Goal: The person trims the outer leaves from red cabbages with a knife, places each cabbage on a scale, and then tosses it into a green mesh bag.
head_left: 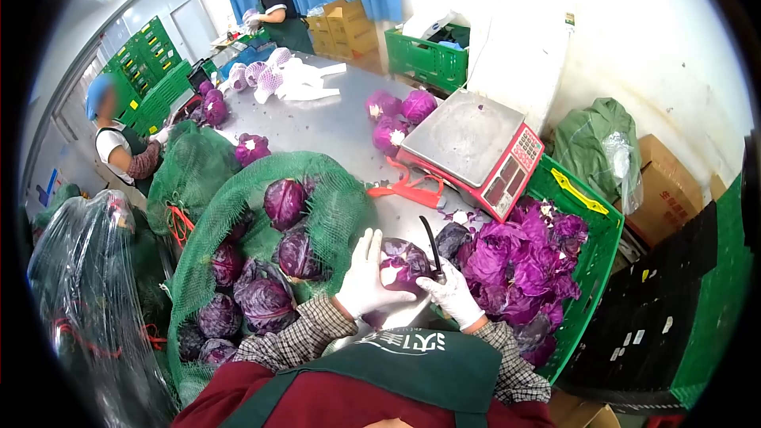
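Note:
A red cabbage [408, 260] with its pale stem end showing is held in front of my chest. My left hand [371, 276], in a white glove, grips it from the left side, with the fingers stretched along it. In my gloved right hand [453, 295] is a knife with a curved black blade [430, 239] that points up and away, close to the cabbage's right side. The knife's handle is mostly hidden by the fingers. To the left, an opened green mesh sack [337, 190] holds several whole red cabbages [265, 301].
A green crate [598, 242] of loose purple leaves [515, 261] stands at right. Beyond are a scale [468, 143], an orange-handled tool [412, 189] and three cabbages [390, 133] on the metal table [317, 123]. Two co-workers [281, 20] stand on the far and left sides.

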Available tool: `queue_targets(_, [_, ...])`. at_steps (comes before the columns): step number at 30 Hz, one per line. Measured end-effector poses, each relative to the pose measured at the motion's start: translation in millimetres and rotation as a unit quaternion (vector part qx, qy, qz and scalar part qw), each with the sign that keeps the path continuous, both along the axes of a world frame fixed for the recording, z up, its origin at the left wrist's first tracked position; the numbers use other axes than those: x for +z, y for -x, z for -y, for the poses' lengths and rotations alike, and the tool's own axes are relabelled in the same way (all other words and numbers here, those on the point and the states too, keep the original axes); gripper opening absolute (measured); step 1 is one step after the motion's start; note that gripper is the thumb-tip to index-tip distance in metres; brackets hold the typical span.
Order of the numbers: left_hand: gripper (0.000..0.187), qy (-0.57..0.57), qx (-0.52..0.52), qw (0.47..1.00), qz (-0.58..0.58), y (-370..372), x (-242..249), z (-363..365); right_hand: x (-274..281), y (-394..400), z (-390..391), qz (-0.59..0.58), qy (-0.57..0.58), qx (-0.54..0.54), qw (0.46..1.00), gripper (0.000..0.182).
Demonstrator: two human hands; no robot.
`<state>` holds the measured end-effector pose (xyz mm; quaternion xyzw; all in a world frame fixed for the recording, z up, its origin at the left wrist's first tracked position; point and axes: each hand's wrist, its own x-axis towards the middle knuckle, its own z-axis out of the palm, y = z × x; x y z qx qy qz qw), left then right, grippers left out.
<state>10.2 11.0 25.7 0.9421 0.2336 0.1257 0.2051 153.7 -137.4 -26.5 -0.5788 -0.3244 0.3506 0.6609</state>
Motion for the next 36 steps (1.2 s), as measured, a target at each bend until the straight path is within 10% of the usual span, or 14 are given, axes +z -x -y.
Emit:
queue_targets(9, [0.119,0.045,0.000,0.999,0.006,-8,-3,-6,8,-15,-4,0.047,0.064,0.073,0.994,0.074])
queue_targets(18, [0.117,0.004,0.013,1.000,0.015,-13,-3,2,21,-9,-13,0.383,0.235,-0.013,0.893,0.040])
queue_targets(21, [0.117,0.009,0.009,0.999,0.035,-9,-9,-2,5,-10,-12,0.411,0.117,-0.067,0.902,0.030])
queue_targets(26, [0.117,0.248,-0.015,0.967,0.055,45,-23,-49,-61,-44,19,0.206,0.086,-0.088,0.971,0.014])
queue_targets(30, [0.105,0.516,0.002,0.845,0.141,63,-24,-62,-59,-50,30,-0.095,0.001,-0.108,0.990,0.012])
queue_targets(36, [0.088,0.599,0.044,0.794,0.091,50,-23,-59,-7,-55,58,0.196,0.059,-0.192,0.960,0.013])
